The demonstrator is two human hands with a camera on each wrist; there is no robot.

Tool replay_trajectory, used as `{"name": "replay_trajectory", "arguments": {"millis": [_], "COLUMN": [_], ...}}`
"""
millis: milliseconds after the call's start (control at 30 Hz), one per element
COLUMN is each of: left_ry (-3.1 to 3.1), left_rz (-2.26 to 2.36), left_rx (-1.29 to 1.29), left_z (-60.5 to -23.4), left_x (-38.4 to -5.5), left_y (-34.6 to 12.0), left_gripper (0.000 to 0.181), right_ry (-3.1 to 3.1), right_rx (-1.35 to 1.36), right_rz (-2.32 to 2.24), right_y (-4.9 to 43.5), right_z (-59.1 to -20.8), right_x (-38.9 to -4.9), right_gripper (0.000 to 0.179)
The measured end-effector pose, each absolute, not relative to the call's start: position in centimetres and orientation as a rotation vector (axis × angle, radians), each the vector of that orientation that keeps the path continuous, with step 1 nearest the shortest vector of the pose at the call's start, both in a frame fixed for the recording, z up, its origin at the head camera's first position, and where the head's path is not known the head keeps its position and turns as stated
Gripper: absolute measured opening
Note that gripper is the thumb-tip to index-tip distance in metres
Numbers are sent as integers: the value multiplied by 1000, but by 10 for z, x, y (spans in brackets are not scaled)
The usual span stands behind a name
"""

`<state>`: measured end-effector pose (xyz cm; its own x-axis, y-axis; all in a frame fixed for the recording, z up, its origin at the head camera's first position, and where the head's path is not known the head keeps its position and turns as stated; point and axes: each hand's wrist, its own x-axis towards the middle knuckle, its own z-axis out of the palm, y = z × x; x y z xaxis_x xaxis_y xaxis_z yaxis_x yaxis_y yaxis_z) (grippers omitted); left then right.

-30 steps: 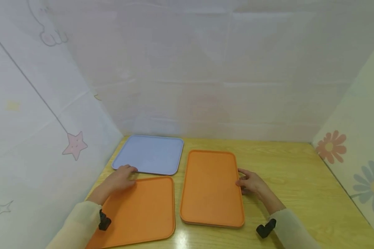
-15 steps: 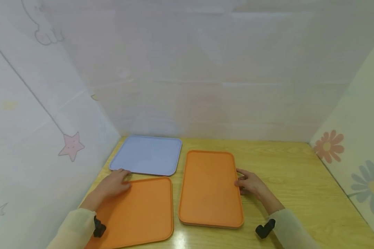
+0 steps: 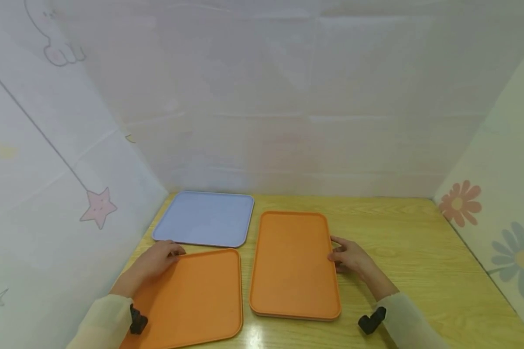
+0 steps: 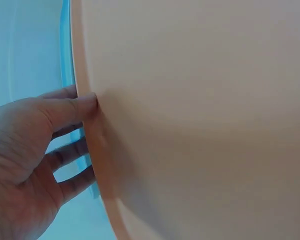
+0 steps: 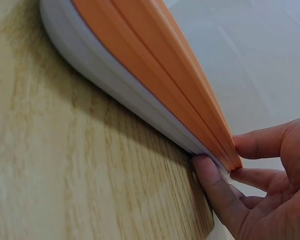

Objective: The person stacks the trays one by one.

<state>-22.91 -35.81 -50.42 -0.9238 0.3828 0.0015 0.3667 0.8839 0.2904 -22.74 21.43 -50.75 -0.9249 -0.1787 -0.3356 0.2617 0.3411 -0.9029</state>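
My left hand (image 3: 156, 261) grips the far edge of an orange tray (image 3: 205, 295) at the front left. In the left wrist view its thumb lies over the rim and its other fingers go behind the tray's edge. On the right, my right hand (image 3: 353, 257) touches the side of a stack topped by an upright-set orange tray (image 3: 294, 266). The right wrist view shows fingertips against the stack's orange layers (image 5: 160, 70) and the pale layer (image 5: 95, 65) under them. A light blue tray (image 3: 205, 218) lies just beyond my left hand.
All the trays lie on a wood-grain table (image 3: 388, 223). White sheeting stands around it: a back wall (image 3: 288, 97), a left wall (image 3: 39, 194) with a pink star, and a right wall (image 3: 506, 203) with flowers. Each wrist wears a black mount (image 3: 373, 320).
My left hand has moved back from beside the light blue tray to the front orange tray's far edge, and its fingers have taken hold there. My right hand stays against the stack.
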Motion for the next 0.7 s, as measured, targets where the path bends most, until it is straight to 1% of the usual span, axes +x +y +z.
{"name": "replay_trajectory", "arguments": {"millis": [100, 200, 533, 700], "left_ry": [2991, 2991, 2840, 2793], "left_rz": [443, 413, 473, 497], "left_rx": [621, 656, 812, 836], "left_z": [-502, -495, -449, -434], "left_x": [-229, -228, -232, -238], "left_y": [-358, -357, -366, -371], "left_gripper": [12, 14, 20, 17], "right_ry": [2237, 2227, 2189, 2186], "right_rx": [70, 71, 46, 7], "right_rz": [-1596, -1602, -1616, -1620], "right_y": [214, 214, 216, 218], "right_z": [-507, -505, -504, -503], "right_x": [-227, -227, -228, -229], "right_gripper": [75, 76, 77, 78]}}
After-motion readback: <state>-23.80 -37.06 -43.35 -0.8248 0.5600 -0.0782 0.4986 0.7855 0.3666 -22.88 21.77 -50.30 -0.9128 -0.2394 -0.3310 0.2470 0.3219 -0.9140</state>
